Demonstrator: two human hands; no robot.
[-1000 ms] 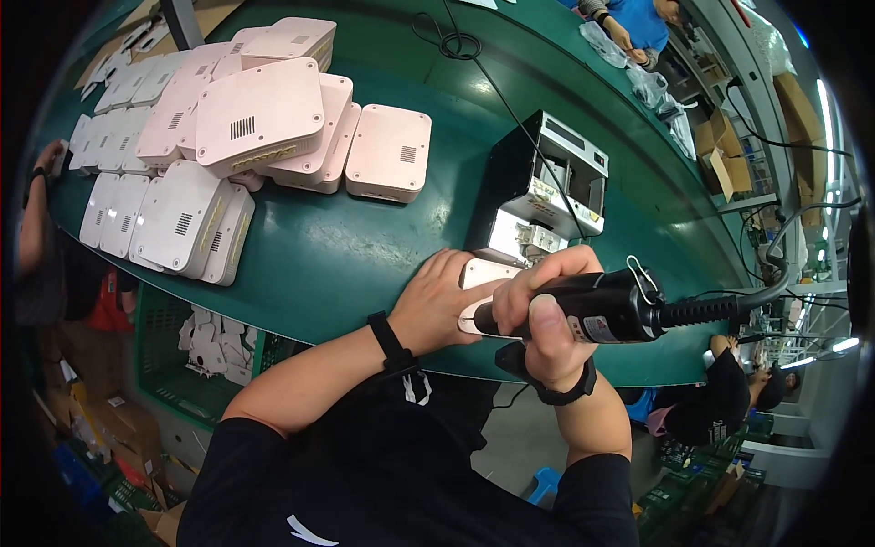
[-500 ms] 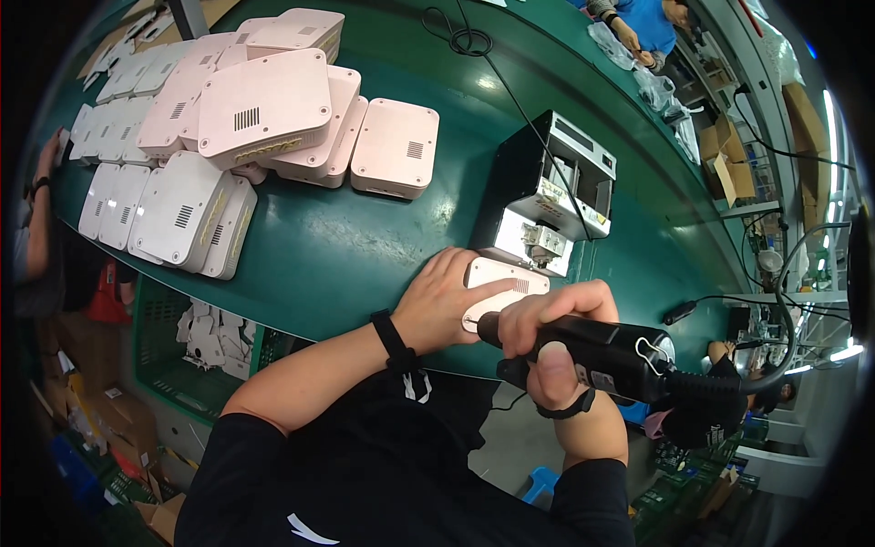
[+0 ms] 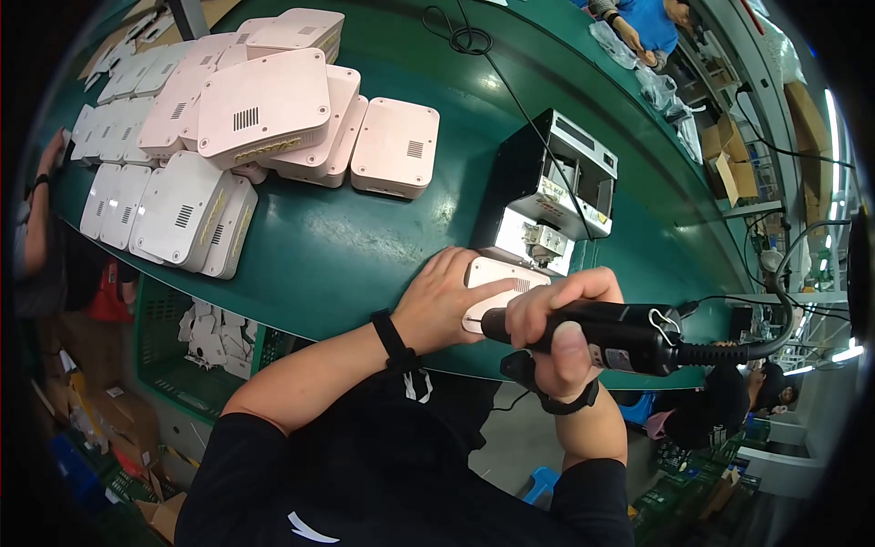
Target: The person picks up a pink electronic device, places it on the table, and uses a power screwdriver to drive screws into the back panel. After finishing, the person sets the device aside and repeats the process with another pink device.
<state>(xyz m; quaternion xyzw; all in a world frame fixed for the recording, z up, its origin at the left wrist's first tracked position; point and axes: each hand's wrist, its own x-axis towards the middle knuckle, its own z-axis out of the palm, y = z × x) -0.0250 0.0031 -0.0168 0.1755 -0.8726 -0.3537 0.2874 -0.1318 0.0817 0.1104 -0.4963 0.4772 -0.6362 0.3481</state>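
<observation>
On the green workbench (image 3: 319, 237) lies a pale pink plastic device case (image 3: 492, 271), its vented side with corner holes facing up. My left hand (image 3: 440, 299) grips its left side, thumb laid across the top and fingers round the edge. A black corded electric screwdriver (image 3: 633, 335) is wrapped in my right hand (image 3: 567, 342). Its thin bit points left at the near-left corner of the case; whether it touches a screw there is too small to tell. Just beyond the case stands a black and silver screw feeder (image 3: 547, 196).
Stacked pink cases (image 3: 264, 100) and white cases (image 3: 182, 210) fill the left of the bench. A green crate (image 3: 173, 365) with white plates stands below its near edge. A black cable (image 3: 524, 109) hangs past the feeder. Other people work at far left and far right.
The rear of the screwdriver has swung up and slightly away from me with my right hand, its tip staying near the same corner. My left hand and the case have not moved.
</observation>
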